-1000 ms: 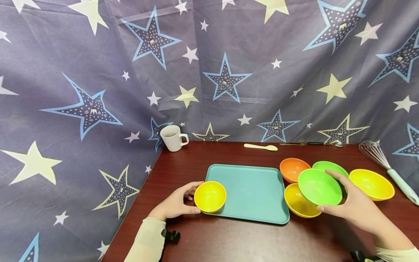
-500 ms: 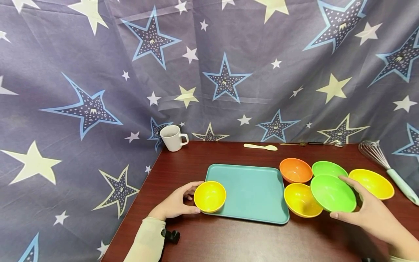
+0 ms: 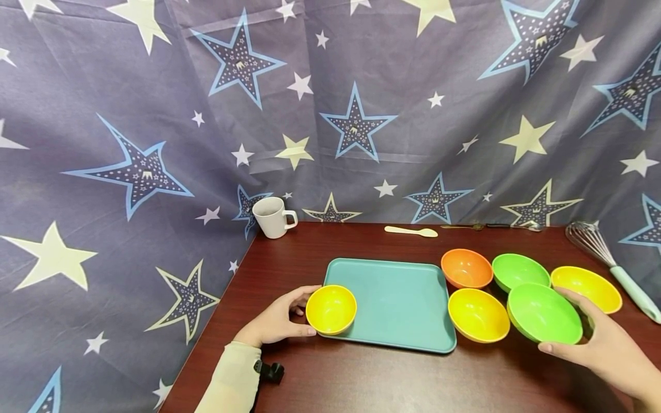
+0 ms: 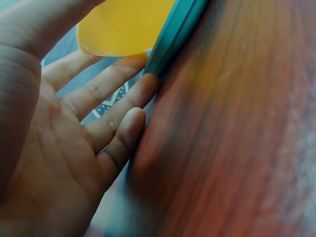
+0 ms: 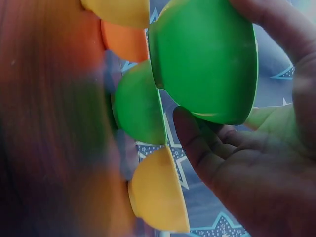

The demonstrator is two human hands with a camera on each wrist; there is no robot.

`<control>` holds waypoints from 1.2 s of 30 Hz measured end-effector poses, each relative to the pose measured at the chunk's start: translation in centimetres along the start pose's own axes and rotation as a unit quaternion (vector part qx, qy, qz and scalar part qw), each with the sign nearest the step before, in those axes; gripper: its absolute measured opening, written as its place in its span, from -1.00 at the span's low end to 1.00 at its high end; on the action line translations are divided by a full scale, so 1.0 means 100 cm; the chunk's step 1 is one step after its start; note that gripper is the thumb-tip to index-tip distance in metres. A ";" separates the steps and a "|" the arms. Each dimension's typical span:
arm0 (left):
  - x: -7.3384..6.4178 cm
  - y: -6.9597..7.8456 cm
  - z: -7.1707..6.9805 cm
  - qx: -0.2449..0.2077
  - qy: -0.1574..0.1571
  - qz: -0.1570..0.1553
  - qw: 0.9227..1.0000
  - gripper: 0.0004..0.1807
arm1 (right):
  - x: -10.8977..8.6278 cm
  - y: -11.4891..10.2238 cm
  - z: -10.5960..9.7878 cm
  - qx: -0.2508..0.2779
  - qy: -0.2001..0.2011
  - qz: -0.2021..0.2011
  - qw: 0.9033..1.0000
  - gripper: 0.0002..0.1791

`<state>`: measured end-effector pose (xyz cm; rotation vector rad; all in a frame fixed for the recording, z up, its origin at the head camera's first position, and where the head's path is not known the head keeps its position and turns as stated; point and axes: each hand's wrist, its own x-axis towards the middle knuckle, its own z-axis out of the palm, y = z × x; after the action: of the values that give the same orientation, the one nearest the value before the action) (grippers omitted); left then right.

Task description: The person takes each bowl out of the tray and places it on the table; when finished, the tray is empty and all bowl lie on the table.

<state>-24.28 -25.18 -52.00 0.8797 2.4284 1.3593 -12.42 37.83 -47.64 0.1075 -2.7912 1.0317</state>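
My left hand [image 3: 276, 319] holds a small yellow bowl [image 3: 331, 310] from its left side, thumb in front and fingers behind. That bowl sits on the left front corner of a teal tray [image 3: 400, 307]. With my right hand [image 3: 606, 338] I grip a green bowl [image 3: 544, 314] by its right side. In the right wrist view this held bowl [image 5: 207, 59] is raised off the table. Just behind it stands another green bowl [image 3: 520, 272]. A second yellow bowl [image 3: 478, 315] is to its left, between it and the tray.
An orange bowl [image 3: 466, 268] is by the tray's right edge, and a third yellow bowl [image 3: 588, 288] is farther right. A whisk [image 3: 627, 287] lies at the far right. Along the back are a white mug [image 3: 272, 218], a cream spoon [image 3: 411, 232] and darker utensils [image 3: 511, 227].
My right hand has moved the held green bowl rightward and toward me, from over the second yellow bowl to in front of the other green one. The left hand stays still.
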 end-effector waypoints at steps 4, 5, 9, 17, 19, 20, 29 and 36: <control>0.000 -0.001 0.000 0.006 0.001 0.007 1.000 -0.04 | -0.003 0.009 -0.001 -0.008 0.010 -0.003 1.000 0.25; 0.000 -0.001 0.000 0.008 0.000 0.010 1.000 -0.03 | -0.004 0.011 -0.001 -0.009 0.012 -0.002 1.000 0.24; 0.000 -0.002 0.000 0.011 0.000 0.018 1.000 -0.03 | -0.008 0.014 -0.002 -0.001 0.015 0.006 1.000 0.25; 0.000 -0.001 0.000 0.005 -0.001 0.005 1.000 -0.03 | -0.011 0.024 -0.004 0.003 -0.002 0.018 1.000 0.21; 0.000 0.000 0.000 0.004 0.000 0.006 1.000 -0.03 | -0.010 0.026 -0.004 -0.007 -0.010 0.021 1.000 0.20; 0.000 0.000 0.000 0.004 0.000 0.007 1.000 -0.04 | -0.009 0.027 -0.005 -0.013 -0.016 0.025 0.999 0.20; -0.001 0.004 0.000 0.006 0.001 0.000 1.000 -0.05 | -0.003 0.031 -0.004 -0.049 -0.076 0.070 0.993 0.26; -0.001 0.003 0.000 0.007 0.000 -0.002 1.000 -0.05 | -0.003 0.033 -0.001 -0.058 -0.088 0.074 0.992 0.28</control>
<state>-24.08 -25.08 -51.74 0.8773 2.4423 1.3425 -12.53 40.35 -49.72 -0.0253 -3.0511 0.9297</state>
